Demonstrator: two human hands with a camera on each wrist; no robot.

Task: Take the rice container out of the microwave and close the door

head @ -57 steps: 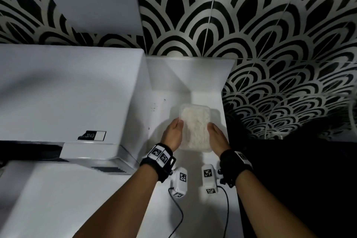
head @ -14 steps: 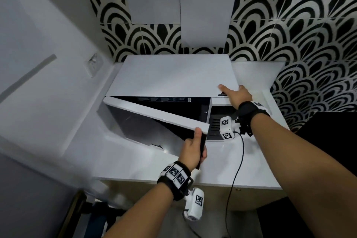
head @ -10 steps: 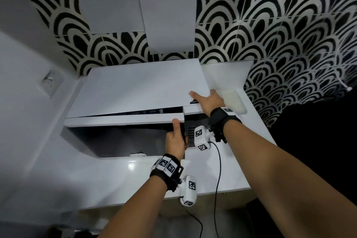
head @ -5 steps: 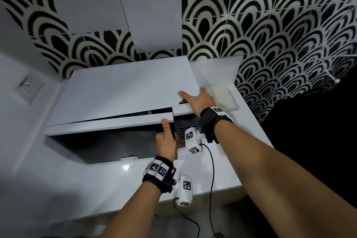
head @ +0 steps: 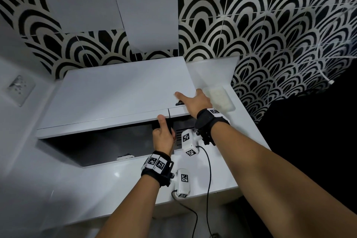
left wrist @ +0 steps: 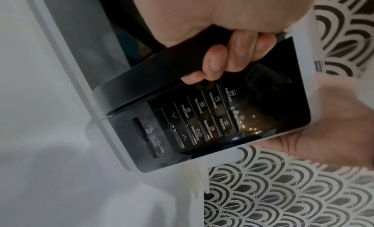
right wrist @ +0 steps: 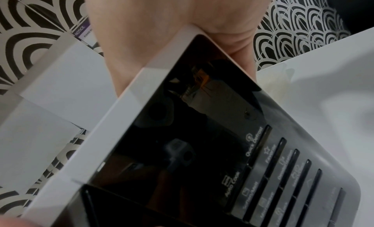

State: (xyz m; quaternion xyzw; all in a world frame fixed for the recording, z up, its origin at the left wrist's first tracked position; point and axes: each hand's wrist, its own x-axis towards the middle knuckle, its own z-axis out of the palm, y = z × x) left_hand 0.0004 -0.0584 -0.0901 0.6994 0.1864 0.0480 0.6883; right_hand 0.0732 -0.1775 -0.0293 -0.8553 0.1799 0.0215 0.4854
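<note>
The white microwave (head: 119,92) stands on the counter. Its dark door (head: 96,145) lies about flush with the control panel (left wrist: 202,118). My left hand (head: 163,135) grips the black door handle (left wrist: 157,65) at the door's right edge, fingers (left wrist: 220,60) curled round it and thumb up on the door's top edge. My right hand (head: 194,102) rests on the microwave's top right front corner, thumb stretched across the top, fingers draped over the right side. The clear rice container (head: 220,98) sits on the counter just right of the microwave, beyond my right hand.
The white counter (head: 77,189) runs in front of the microwave to its front edge near me. A black-and-white patterned tile wall (head: 270,35) with white paper sheets (head: 146,9) rises behind. A wall socket (head: 19,89) is at the left. Dark space lies to the right.
The rice container was set down beside the microwave. My left hand swung the door from wide open to flush with the panel, while my right hand stayed braced on the top corner.
</note>
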